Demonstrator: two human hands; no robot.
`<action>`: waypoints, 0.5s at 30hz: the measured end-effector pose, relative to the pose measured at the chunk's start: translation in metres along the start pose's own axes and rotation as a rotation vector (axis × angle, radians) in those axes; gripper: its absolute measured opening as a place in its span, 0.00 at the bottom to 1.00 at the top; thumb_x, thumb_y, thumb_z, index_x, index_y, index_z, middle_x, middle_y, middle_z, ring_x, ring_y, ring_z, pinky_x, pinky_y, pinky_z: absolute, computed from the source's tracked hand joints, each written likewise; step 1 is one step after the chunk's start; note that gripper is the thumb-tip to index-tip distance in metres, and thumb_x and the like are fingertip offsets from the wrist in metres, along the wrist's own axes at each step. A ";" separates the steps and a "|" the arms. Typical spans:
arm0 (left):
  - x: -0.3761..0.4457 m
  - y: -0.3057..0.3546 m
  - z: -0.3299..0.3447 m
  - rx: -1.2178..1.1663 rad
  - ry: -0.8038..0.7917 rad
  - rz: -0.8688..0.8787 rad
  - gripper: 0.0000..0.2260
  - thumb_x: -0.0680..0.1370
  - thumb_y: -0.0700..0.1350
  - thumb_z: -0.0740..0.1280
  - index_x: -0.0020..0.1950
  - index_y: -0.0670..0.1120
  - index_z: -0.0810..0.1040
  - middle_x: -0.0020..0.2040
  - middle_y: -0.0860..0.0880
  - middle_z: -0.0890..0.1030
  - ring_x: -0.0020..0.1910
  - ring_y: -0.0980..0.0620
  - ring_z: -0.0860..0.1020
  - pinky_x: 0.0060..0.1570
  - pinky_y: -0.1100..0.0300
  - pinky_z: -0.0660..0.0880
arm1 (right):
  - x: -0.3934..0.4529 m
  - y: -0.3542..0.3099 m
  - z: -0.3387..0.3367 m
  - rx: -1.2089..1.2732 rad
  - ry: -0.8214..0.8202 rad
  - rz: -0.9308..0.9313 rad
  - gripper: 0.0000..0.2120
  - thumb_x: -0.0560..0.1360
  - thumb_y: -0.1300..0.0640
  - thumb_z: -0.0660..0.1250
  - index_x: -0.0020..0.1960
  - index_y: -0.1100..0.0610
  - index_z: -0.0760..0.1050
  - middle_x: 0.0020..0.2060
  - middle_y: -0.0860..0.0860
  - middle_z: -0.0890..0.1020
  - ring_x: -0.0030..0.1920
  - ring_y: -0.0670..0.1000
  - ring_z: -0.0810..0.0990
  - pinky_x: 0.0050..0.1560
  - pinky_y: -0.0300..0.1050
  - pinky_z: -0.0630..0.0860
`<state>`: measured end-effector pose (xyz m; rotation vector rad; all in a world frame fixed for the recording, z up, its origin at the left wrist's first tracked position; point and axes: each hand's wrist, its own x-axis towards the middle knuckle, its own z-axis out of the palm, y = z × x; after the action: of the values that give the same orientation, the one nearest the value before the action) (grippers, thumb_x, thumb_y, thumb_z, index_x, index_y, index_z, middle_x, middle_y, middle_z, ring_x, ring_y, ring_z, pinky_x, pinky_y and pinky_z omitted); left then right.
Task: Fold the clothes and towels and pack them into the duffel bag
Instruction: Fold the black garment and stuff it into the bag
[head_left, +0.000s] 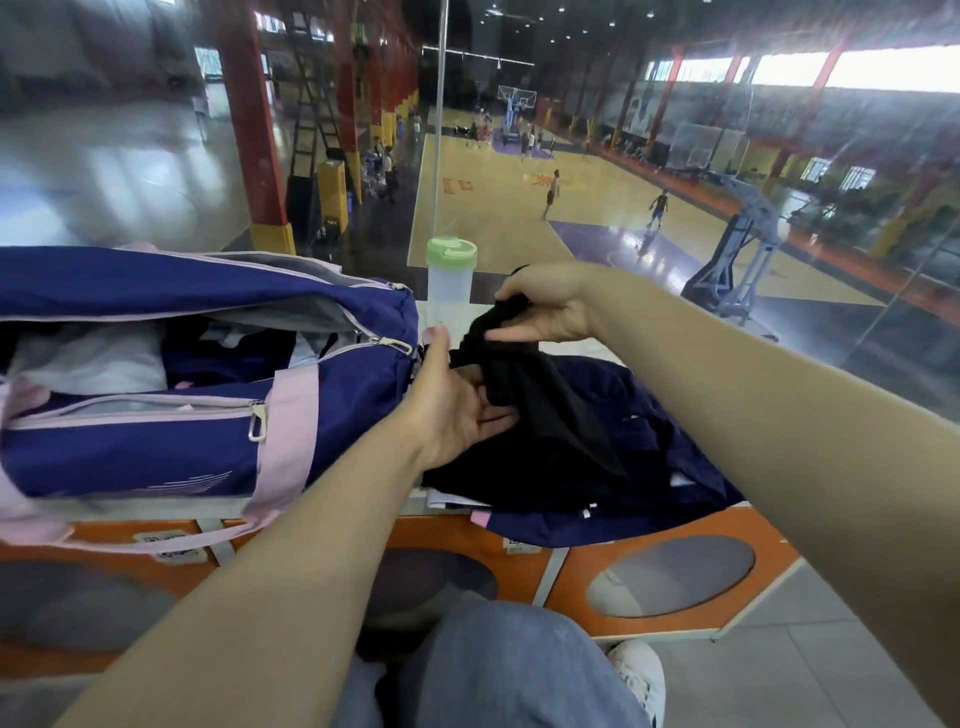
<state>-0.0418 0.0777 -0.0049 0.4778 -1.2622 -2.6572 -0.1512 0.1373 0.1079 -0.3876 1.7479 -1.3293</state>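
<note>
A navy duffel bag (156, 447) with pink straps lies on the left, its top zip open, with white and dark folded cloth inside. Right of it a black garment (550, 415) is lifted off a navy garment (675, 441) lying on the table. My right hand (545, 306) pinches the black garment's upper edge. My left hand (457, 405), palm up, grips the same garment lower down, beside the bag's end.
A clear bottle with a green lid (451, 270) stands just behind the garments. The table (571, 561) has an orange front with oval cut-outs. My knees in jeans are below. A glass wall behind overlooks a basketball court.
</note>
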 end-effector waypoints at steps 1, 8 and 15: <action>0.003 0.002 -0.011 -0.025 -0.003 -0.031 0.37 0.75 0.73 0.45 0.60 0.48 0.80 0.56 0.44 0.82 0.52 0.45 0.78 0.54 0.51 0.72 | 0.004 0.004 0.005 0.056 0.006 0.016 0.06 0.82 0.66 0.53 0.49 0.64 0.67 0.45 0.61 0.74 0.52 0.60 0.78 0.46 0.52 0.82; -0.010 0.019 -0.015 0.289 0.275 -0.077 0.16 0.78 0.57 0.64 0.57 0.49 0.81 0.42 0.47 0.86 0.42 0.48 0.82 0.37 0.59 0.77 | 0.026 0.035 0.027 0.086 0.010 0.073 0.06 0.80 0.61 0.60 0.54 0.64 0.68 0.57 0.66 0.74 0.63 0.62 0.75 0.54 0.55 0.79; -0.007 0.016 -0.023 1.087 0.481 0.003 0.33 0.67 0.49 0.62 0.73 0.50 0.62 0.63 0.45 0.75 0.58 0.43 0.76 0.60 0.47 0.75 | 0.022 0.051 0.005 -0.208 0.026 -0.235 0.14 0.81 0.55 0.58 0.66 0.56 0.70 0.61 0.55 0.77 0.59 0.56 0.78 0.60 0.48 0.75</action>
<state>-0.0267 0.0533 -0.0046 1.1183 -2.3511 -1.4455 -0.1474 0.1384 0.0519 -0.7138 1.9144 -1.3215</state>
